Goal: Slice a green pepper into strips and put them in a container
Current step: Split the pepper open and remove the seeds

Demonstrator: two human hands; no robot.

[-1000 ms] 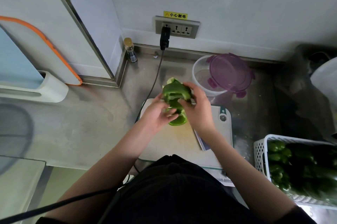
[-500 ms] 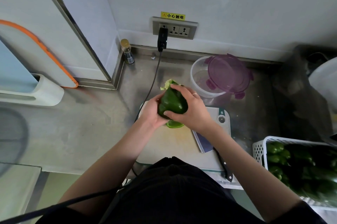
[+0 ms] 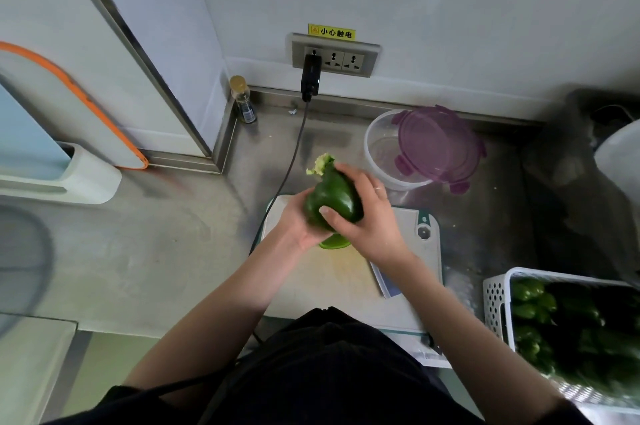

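Note:
A dark green pepper (image 3: 330, 194) is held in the air above the far end of the white cutting board (image 3: 349, 282). Its pale seedy core (image 3: 320, 165) sticks out at the far end. My right hand (image 3: 369, 216) grips the pepper from the right, thumb across its skin. My left hand (image 3: 298, 225) cups it from below on the left. A lighter green pepper piece (image 3: 334, 242) lies on the board under my hands. The clear round container (image 3: 384, 151) stands behind the board with its purple lid (image 3: 438, 145) resting askew on its rim.
A knife blade (image 3: 388, 281) lies on the board's right side under my right forearm. A white basket (image 3: 498, 300) of green peppers stands at the right. A black cable (image 3: 291, 161) runs from the wall socket down past the board. A small bottle (image 3: 244, 100) stands in the corner.
The pepper was opened out between my hands a second ago; now it is closed up, raised slightly, with my right hand wrapped over it and the core pointing away.

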